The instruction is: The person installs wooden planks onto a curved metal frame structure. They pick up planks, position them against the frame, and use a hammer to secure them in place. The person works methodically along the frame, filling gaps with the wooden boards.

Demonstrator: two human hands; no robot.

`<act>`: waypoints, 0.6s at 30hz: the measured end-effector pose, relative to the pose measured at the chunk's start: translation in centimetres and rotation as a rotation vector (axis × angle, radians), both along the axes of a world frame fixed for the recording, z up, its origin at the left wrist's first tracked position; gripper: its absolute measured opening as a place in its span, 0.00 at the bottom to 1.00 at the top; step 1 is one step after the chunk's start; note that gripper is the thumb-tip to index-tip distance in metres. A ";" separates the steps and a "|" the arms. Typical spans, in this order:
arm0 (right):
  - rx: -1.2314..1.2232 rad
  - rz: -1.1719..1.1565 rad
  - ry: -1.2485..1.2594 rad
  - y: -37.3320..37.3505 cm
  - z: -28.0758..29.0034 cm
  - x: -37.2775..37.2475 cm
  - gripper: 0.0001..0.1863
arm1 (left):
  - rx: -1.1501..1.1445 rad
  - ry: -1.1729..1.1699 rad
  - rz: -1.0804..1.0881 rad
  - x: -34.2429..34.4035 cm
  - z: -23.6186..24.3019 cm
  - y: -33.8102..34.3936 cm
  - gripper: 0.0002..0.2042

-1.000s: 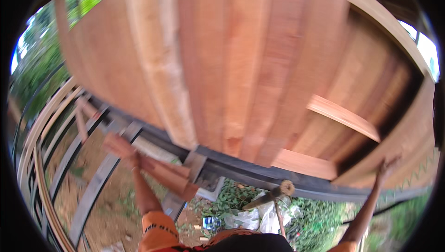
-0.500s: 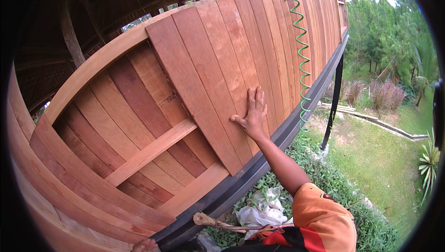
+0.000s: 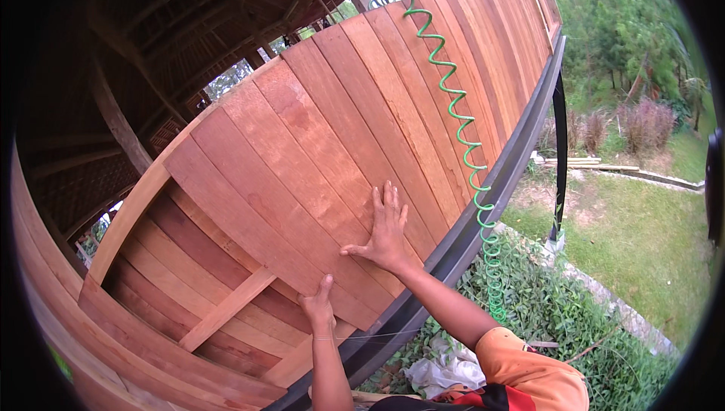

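Reddish-brown wooden planks (image 3: 302, 177) stand side by side over a curved wooden frame. My right hand (image 3: 385, 233) lies flat against their face, fingers stretched up and thumb pointing left. At the free left edge of the last plank (image 3: 234, 203), my left hand (image 3: 319, 309) has its thumb raised on the face. Its other fingers are mostly hidden and look curled round that edge. A wooden crosspiece (image 3: 226, 313) and an inner layer of boards (image 3: 174, 260) show in the uncovered bay to the left.
A green coiled hose (image 3: 461, 116) hangs down over the planks. Along their foot runs a dark metal beam (image 3: 472, 222), with a black post (image 3: 560, 154) beneath. Below are plants (image 3: 521, 282), a white sheet (image 3: 445, 369) and grass. A dark timber roof (image 3: 181, 18) rises behind.
My left hand has come up from the lower edge to the last plank's edge. My right hand stays flat on the planks. The view has shifted, so the planks appear lower and further left.
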State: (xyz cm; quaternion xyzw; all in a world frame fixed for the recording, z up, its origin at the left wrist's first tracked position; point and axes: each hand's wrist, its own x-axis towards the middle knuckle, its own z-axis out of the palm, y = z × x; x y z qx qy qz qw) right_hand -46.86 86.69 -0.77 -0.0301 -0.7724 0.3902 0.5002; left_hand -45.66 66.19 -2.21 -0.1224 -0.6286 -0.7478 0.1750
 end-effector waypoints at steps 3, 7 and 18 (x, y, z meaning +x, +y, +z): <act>0.014 0.024 -0.011 -0.3 -0.3 -0.1 0.83 | -0.006 0.059 0.034 1.6 0.4 1.0 0.27; 0.039 0.012 0.019 -2.1 -0.8 -0.2 0.83 | 0.032 0.008 0.077 0.9 0.3 1.0 0.24; -0.084 0.108 0.109 -2.7 -3.4 -0.8 0.77 | -0.213 0.065 -0.163 0.8 2.4 3.5 0.16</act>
